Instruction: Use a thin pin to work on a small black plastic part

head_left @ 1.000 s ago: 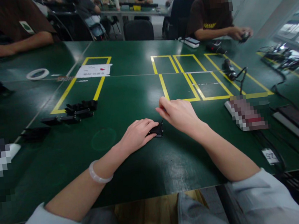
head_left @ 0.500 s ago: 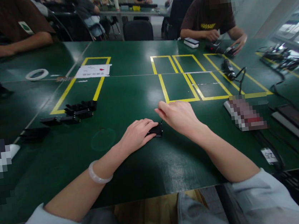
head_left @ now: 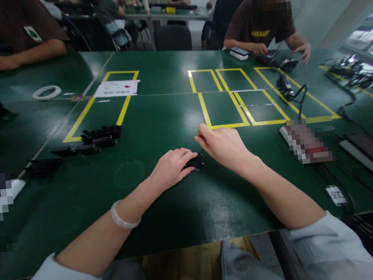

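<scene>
A small black block-like part [head_left: 196, 162] with shiny screw-like spots on its right end rests on the green table [head_left: 194, 211]. My left hand [head_left: 172, 166] is closed around its left side, so much of the part is covered. Just right of it, my right hand [head_left: 222, 142] is closed in a pinch. From its fingers a thin dark rod [head_left: 202, 151], perhaps a hex key, reaches down to the right end of the part; the rest of it is hidden in the hand.
Several black parts [head_left: 97, 139] lie at left, near a paper sign [head_left: 116, 88] and a tape roll [head_left: 46, 93]. At right are a blurred-out device [head_left: 308, 142], a black tool with a cable [head_left: 285, 87] and wiring. Co-workers sit across the table.
My right hand has shifted very slightly upward at the knuckles while staying in its pinch. My left hand and the black part look unchanged. The co-worker's hand at right has spread open.
</scene>
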Available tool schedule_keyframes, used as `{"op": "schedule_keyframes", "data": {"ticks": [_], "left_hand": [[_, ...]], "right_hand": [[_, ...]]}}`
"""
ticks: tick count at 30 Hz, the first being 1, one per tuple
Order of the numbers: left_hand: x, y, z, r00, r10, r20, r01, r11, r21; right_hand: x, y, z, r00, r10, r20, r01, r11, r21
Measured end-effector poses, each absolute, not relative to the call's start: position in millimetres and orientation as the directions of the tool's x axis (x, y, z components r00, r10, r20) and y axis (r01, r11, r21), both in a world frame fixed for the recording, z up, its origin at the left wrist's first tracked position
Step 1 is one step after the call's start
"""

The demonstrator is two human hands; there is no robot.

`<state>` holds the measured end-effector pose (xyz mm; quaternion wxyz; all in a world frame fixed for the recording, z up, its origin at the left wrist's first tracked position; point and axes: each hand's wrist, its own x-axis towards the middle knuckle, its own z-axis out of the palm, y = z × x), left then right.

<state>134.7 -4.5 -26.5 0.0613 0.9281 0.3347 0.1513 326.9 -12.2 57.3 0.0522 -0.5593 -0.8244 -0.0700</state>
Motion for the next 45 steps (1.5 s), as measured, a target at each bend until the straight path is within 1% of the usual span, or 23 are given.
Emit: {"op": "schedule_keyframes", "data": {"ticks": [7, 14, 18, 20, 25, 27, 31, 33, 36, 39, 41, 45], "left_hand": [[134.6, -3.8, -27.4, 0.729, 0.642, 0.236, 0.607, -0.766, 0.209], [134.7, -4.2, -25.8, 0.731, 0.641, 0.235, 0.606, -0.767, 0.21], [134.4, -4.3, -25.2, 0.731, 0.643, 0.228, 0.61, -0.766, 0.204], [134.3, -4.1, -25.8, 0.733, 0.64, 0.23, 0.609, -0.768, 0.198], [134.4, -3.6, -27.9, 0.732, 0.638, 0.24, 0.608, -0.77, 0.194], [134.3, -3.4, -28.4, 0.73, 0.641, 0.238, 0.609, -0.768, 0.201], [134.1, -3.5, -28.5, 0.726, 0.648, 0.231, 0.612, -0.762, 0.212], [134.2, -3.9, -27.8, 0.729, 0.645, 0.23, 0.61, -0.764, 0.211], [134.7, -4.6, -26.3, 0.734, 0.638, 0.233, 0.604, -0.77, 0.205], [134.8, -4.6, -26.0, 0.732, 0.638, 0.239, 0.606, -0.77, 0.2], [134.7, -4.2, -26.4, 0.729, 0.642, 0.236, 0.61, -0.766, 0.202], [134.2, -3.7, -27.3, 0.73, 0.643, 0.233, 0.608, -0.766, 0.21]], "right_hand": [[328.3, -13.9, 58.6, -0.388, 0.895, 0.219, 0.919, 0.395, 0.014], [329.3, -11.8, 58.0, -0.365, 0.912, 0.189, 0.931, 0.359, 0.067], [330.0, -13.1, 58.3, -0.378, 0.899, 0.222, 0.924, 0.382, 0.028], [330.2, -13.5, 59.0, -0.381, 0.9, 0.213, 0.923, 0.385, 0.024], [329.8, -12.2, 58.9, -0.351, 0.923, 0.158, 0.936, 0.345, 0.064], [329.8, -11.9, 57.9, -0.346, 0.922, 0.176, 0.938, 0.343, 0.053], [330.4, -13.0, 57.4, -0.381, 0.898, 0.219, 0.922, 0.388, 0.011], [330.6, -13.5, 58.0, -0.387, 0.897, 0.212, 0.92, 0.391, 0.027], [330.5, -13.0, 58.7, -0.365, 0.913, 0.18, 0.931, 0.358, 0.07], [330.7, -11.9, 57.9, -0.342, 0.925, 0.163, 0.939, 0.332, 0.087], [331.1, -11.6, 57.1, -0.345, 0.923, 0.173, 0.939, 0.336, 0.08], [332.4, -13.2, 57.3, -0.387, 0.895, 0.222, 0.92, 0.392, 0.026]]}}
